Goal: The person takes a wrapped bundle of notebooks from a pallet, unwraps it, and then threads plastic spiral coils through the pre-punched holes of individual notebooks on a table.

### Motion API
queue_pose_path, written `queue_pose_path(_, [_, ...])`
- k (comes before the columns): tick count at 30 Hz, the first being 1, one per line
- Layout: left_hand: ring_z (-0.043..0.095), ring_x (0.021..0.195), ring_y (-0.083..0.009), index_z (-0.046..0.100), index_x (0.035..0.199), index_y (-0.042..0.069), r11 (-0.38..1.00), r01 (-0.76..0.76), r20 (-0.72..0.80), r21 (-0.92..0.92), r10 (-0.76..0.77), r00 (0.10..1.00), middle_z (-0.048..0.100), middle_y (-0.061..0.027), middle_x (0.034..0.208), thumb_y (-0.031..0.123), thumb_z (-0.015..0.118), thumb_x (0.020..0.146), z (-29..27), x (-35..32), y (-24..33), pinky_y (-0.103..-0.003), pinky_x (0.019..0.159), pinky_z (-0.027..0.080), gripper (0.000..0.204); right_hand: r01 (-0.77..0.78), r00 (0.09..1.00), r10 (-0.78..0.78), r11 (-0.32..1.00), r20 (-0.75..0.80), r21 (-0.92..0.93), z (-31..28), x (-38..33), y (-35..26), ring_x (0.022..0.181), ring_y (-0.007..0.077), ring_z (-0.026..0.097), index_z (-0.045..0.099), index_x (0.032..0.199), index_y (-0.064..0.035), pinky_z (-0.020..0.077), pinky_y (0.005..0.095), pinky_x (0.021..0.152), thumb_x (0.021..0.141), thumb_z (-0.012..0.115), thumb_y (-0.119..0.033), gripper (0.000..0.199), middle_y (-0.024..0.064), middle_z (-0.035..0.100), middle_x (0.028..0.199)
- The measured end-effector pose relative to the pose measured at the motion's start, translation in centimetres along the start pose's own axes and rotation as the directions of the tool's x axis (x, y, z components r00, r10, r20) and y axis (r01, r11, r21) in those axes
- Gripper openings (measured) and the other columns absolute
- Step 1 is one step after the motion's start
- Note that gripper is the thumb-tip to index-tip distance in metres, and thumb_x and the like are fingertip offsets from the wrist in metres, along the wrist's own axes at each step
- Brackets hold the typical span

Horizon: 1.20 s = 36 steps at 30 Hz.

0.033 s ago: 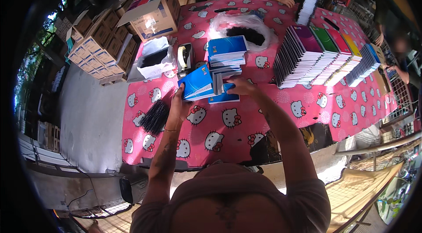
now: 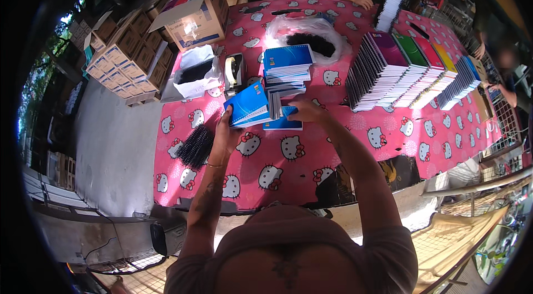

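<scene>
Nearest, both forearms reach up over the pink patterned tabletop (image 2: 288, 174). The left hand (image 2: 226, 134) has its fingers closed around the lower edge of a small bundle of blue notebooks (image 2: 248, 106), which is tilted up on its side. The right hand (image 2: 304, 111) lies with its fingers curled on the bundle's right end, just above a blue notebook (image 2: 284, 124) lying flat on the tabletop. Left of the left hand lies a bunch of black binding coils (image 2: 195, 147). Just beyond the hands stands a stack of blue notebooks (image 2: 287, 63), with a tape dispenser (image 2: 234, 72) and an open white box (image 2: 194, 74) to its left. To the right runs a long row of coloured notebooks (image 2: 405, 69) on edge. Farther off sit a clear bag (image 2: 305, 36), cardboard boxes (image 2: 191, 13), and another person's hand (image 2: 363, 1).
</scene>
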State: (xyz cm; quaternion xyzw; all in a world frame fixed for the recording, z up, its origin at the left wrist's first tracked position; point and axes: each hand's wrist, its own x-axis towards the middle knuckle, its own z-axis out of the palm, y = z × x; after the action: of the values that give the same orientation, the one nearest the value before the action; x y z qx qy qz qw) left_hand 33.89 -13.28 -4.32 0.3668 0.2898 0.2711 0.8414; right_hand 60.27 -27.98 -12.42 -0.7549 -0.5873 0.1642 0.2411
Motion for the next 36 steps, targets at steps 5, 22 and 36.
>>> queue_pose_path(5, [0.063, 0.097, -0.0216, 0.057, 0.12, 0.011, 0.998, -0.064, -0.085, 0.008, 0.065, 0.994, 0.065, -0.0078, 0.113, 0.043, 0.055, 0.099, -4.0, -4.7, -3.1, -0.038, 0.079, 0.05, 0.038, -0.355, 0.932, 0.356, 0.934, -0.064, 0.026, 2.4, -7.6, -7.7, 0.096, 0.0373, 0.067, 0.065, 0.108, -0.003, 0.0525, 0.048, 0.086, 0.087, 0.062, -0.053, 0.054, 0.0178, 0.068, 0.102])
queue_pose_path(22, [0.054, 0.101, -0.0194, 0.041, 0.125, 0.009, 0.973, -0.007, -0.51, 0.229, 0.126, 0.851, 0.054, -0.0085, 0.112, 0.052, 0.057, 0.096, 0.6, -11.3, -10.5, -0.04, 0.085, 0.046, 0.055, -0.344, 0.932, 0.12, 0.593, 0.343, 0.728, 0.0, -2.4, -11.2, 0.126, 0.0241, 0.052, 0.055, 0.131, -0.0022, 0.0383, 0.0358, 0.105, 0.099, 0.039, -0.062, 0.069, 0.0118, 0.058, 0.134])
queue_pose_path(36, [0.055, 0.101, -0.0208, 0.055, 0.118, 0.009, 0.807, 0.234, -0.025, 0.543, -0.262, 0.965, 0.057, -0.0057, 0.112, 0.038, 0.061, 0.085, 0.9, -3.1, -6.9, -0.037, 0.085, 0.047, 0.044, -0.457, 0.714, 0.661, 0.69, -0.23, 0.562, 6.4, -8.9, -8.1, 0.132, 0.045, 0.038, 0.044, 0.142, -0.0249, 0.0316, 0.0577, 0.106, 0.079, 0.065, -0.067, 0.078, 0.0229, 0.045, 0.138])
